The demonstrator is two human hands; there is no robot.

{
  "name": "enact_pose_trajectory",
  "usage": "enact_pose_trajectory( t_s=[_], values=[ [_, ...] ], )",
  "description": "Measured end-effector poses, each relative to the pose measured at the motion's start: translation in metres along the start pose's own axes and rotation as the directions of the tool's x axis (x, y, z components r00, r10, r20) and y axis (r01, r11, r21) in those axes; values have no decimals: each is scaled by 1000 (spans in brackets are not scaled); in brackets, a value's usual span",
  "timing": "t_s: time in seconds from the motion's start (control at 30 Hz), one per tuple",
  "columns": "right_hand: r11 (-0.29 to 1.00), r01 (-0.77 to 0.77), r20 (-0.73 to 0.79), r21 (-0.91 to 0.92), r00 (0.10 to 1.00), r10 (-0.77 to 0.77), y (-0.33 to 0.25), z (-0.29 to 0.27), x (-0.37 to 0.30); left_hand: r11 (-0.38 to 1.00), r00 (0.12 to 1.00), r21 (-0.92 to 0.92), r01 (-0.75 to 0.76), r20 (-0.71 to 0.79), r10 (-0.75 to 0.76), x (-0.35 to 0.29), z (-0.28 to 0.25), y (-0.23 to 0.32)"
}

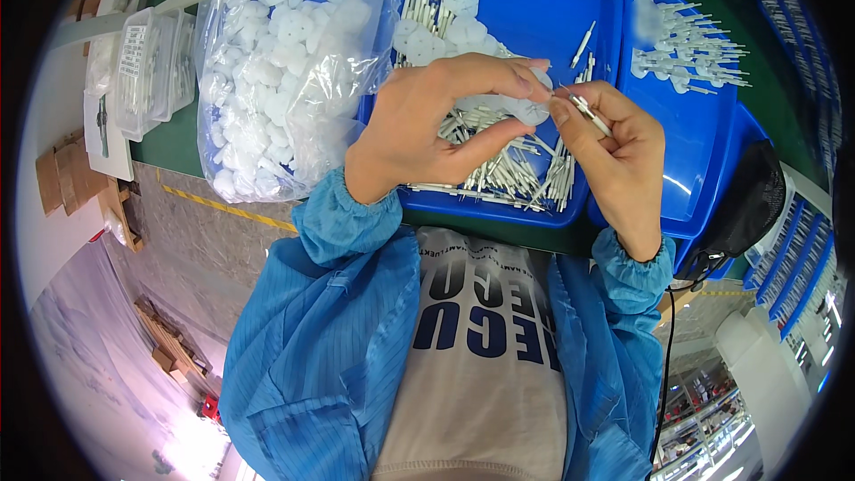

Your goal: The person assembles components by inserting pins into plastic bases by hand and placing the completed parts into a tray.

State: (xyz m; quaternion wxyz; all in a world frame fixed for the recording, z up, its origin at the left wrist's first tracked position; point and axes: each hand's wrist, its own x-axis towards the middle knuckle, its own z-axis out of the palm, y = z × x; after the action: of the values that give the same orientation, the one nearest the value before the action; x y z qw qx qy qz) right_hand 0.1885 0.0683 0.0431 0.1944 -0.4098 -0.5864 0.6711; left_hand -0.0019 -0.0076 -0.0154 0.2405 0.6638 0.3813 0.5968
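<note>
Between the thumb and fingers of my left hand (427, 116) is a thin translucent white disc (532, 110), held over a blue tray (543, 22). My right hand (623, 156) pinches a few slim white rods (591, 116), their tips close to the disc's right edge. I cannot tell whether a rod touches it. Under my hands the tray holds many loose white rods (503, 174). Several more discs (463, 31) lie in the tray beyond my left hand.
To the left sits a clear plastic bag (285, 80) full of white discs. At the right, a second blue tray (672, 160) carries rows of discs with rods attached (690, 44). Clear plastic boxes (147, 71) stand far left; a black pouch (744, 200) lies near the right tray.
</note>
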Motion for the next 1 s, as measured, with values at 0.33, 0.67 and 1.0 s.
enact_pose_trajectory(
  t_s=[0.33, 0.67, 1.0],
  values=[
    [938, 243, 8, -249, 968, -249, 6, 1, -6, 999, 983, -37, -5, -186, -2, 4, 8, 0],
    [807, 384, -32, -448, 896, -444, 20, 28, 2, 828, 767, -398, 395, -354, -536, 8, 8, 11],
    [797, 302, -156, -523, 885, -438, 17, 39, 10, 834, 807, -444, 329, -327, -492, 6, 9, 5]
  ],
)
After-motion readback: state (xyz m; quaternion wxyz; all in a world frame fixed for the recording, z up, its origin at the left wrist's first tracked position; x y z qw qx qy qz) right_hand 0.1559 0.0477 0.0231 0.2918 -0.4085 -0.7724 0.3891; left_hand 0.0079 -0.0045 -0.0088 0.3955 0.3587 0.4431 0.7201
